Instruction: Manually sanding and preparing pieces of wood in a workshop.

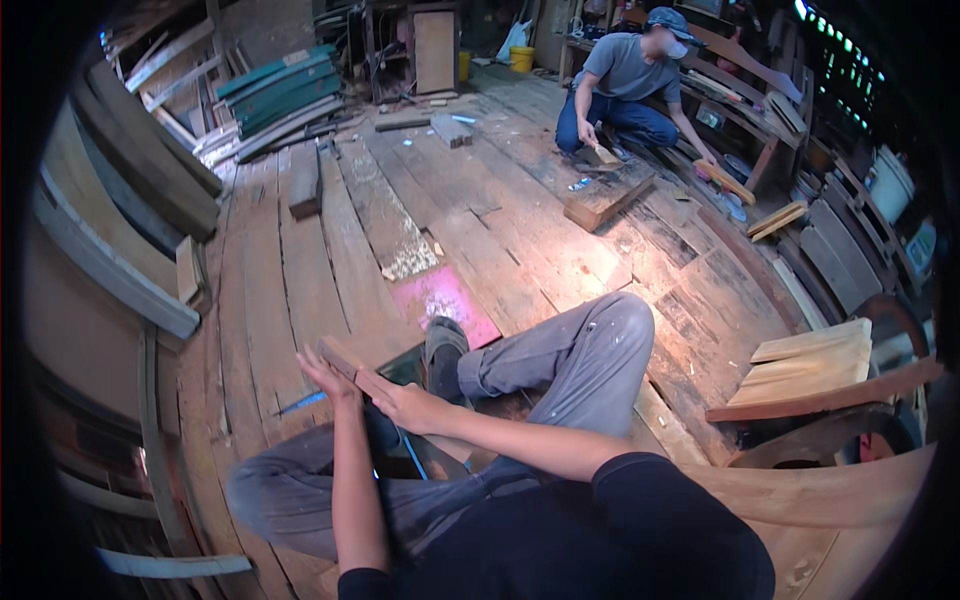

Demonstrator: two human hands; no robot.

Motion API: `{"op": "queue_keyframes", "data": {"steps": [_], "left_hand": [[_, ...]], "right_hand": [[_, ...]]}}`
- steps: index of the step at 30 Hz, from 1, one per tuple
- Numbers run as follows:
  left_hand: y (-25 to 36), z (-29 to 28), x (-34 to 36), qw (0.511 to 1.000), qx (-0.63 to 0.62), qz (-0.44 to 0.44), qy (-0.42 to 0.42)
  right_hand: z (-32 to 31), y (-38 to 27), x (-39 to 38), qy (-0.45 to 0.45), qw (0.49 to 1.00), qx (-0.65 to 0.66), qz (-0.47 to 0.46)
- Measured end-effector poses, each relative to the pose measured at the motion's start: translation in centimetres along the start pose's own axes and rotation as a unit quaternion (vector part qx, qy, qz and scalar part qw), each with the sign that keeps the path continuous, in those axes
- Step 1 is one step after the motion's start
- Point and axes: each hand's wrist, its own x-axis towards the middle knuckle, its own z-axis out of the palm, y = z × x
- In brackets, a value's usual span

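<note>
The left hand [325, 375] is flat and open, with its fingers pressed against the near side of a small wood piece [345, 360]. The right hand [400, 400] is wrapped around the other end of the same wood piece and grips it. The wood piece sits between the two hands, just above the person's knees and close to the dark shoe [445, 355]. The left hand does not really hold it, so the wood piece could slip out and drop onto the floor [330, 260] or onto the shoe. That would happen if the right hand lets go a bit or if the left hand pushes too hard. The edges of the wood piece look rough, so a finger could get a splinter if the hands slide along it. Below the wood piece there is a thin blue thing [300, 402] on the floor, and I cannot tell what it is. If the wood piece falls, it could hit that too. Past the wood piece, farther along the floor, is a pink patch [445, 300]. Far beyond the wood piece, another person [625, 85] crouches over a thick plank [608, 195]. That person is well apart, so nothing here should reach them. The floor boards have gaps, and a small bit could fall in.
</note>
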Motion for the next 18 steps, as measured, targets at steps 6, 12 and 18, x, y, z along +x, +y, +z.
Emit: {"op": "queue_keyframes", "data": {"steps": [6, 12, 18], "left_hand": [[-0.1, -1.0, 0.5, 0.999, -0.035, 0.008, -0.008], [-1.2, -4.0, 2.2, 0.987, -0.057, -0.138, 0.051], [-2.0, -8.0, 6.5, 0.955, 0.296, -0.021, -0.029]], "right_hand": [[0.0, 1.0, 2.8, -0.008, 0.998, -0.012, -0.055], [-3.0, 3.8, -0.4, -0.167, 0.984, -0.062, 0.002], [-5.6, 7.1, 1.5, -0.048, 0.998, 0.026, 0.027]]}}
